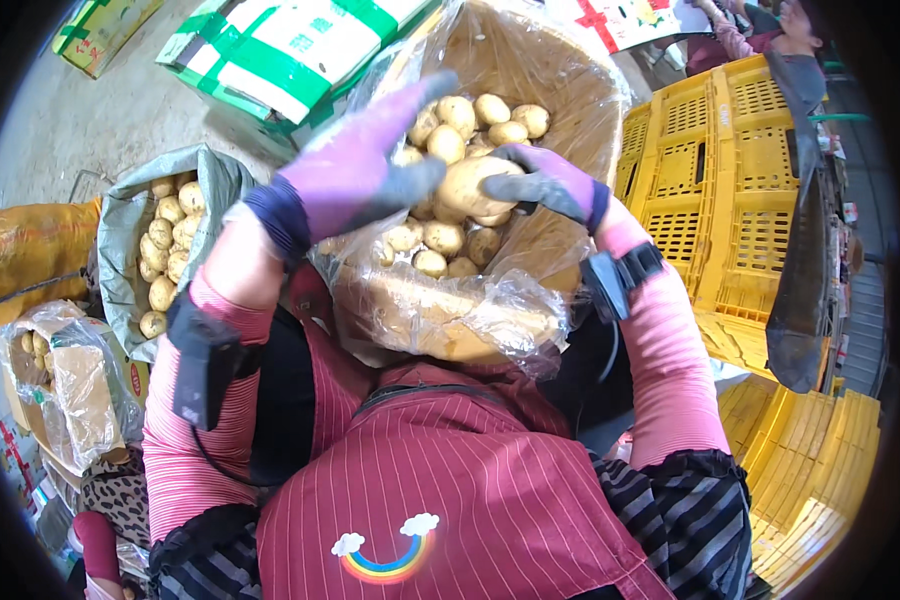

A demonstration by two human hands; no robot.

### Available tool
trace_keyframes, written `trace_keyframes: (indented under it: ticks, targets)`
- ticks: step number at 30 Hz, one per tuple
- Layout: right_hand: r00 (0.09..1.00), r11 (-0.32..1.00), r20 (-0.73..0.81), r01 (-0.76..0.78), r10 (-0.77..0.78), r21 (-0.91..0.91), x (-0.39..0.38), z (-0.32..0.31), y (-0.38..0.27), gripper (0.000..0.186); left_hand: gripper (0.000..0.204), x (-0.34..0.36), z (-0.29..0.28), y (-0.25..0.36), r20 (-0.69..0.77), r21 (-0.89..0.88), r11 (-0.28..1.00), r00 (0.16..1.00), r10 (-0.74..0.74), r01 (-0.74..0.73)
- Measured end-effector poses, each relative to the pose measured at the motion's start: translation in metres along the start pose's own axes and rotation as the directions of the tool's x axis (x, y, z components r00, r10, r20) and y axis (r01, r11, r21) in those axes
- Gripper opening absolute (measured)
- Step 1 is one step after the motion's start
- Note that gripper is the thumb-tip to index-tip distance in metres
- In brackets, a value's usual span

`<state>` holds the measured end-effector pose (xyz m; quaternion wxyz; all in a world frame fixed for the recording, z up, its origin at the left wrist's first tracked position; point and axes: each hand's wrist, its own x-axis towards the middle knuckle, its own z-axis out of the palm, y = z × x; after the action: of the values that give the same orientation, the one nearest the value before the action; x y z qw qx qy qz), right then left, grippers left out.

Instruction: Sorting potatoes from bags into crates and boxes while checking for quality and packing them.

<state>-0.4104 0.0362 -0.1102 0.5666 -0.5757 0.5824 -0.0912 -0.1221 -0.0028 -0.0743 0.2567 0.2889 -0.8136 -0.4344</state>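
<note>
Two gloved hands work over a lined box of potatoes, and we take the scene from its left edge. Farthest left lies an orange sack [25, 250], and below it a cardboard box [75, 385] wrapped in clear plastic with a few potatoes inside. Just beside these stands a grey bag [120, 225], open at the top and filled with potatoes. Next comes our left hand [355, 165] in a purple glove, its grip open, fingers spread and raised above the big box [560, 85] lined with clear plastic. Our right hand [545, 182], in a matching glove, has its grip closed around one large potato [475, 185], held just above the heap of potatoes [470, 120] in that box. To the right, yellow plastic crates [715, 190] are stacked, with a dark cloth [805, 260] hanging down in front of them.
</note>
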Motion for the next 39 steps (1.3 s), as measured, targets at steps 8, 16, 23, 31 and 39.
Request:
trace_keyframes:
  ticks: [8, 16, 23, 31, 39]
  targets:
    - [0.915, 0.729, -0.370, 0.362, -0.159, 0.582, -0.054, 0.030, -0.044, 0.062, 0.072, 0.018, 0.033, 0.013, 0.102, -0.594, 0.800, 0.994, -0.033, 0.088]
    - [0.720, 0.827, -0.496, 0.562, -0.485, 0.008, -0.049, 0.028, -0.025, 0.077, 0.051, 0.030, 0.037, 0.015, 0.036, -0.690, 0.675, 0.944, -0.327, 0.260]
    - [0.890, 0.377, -0.381, 0.452, -0.249, 0.808, -0.050, 0.025, -0.020, 0.070, 0.049, 0.032, 0.034, 0.005, 0.153, -0.634, 0.689, 0.930, -0.335, 0.353]
    - [0.885, 0.332, -0.433, 0.466, -0.172, 0.820, -0.052, 0.036, -0.036, 0.066, 0.059, 0.032, 0.040, 0.026, -0.046, -0.652, 0.758, 0.995, -0.085, 0.034]
    - [0.943, 0.392, -0.284, 0.331, -0.175, 0.858, -0.046, 0.048, -0.036, 0.065, 0.036, 0.033, 0.034, 0.032, -0.190, -0.574, 0.797, 0.916, -0.354, 0.188]
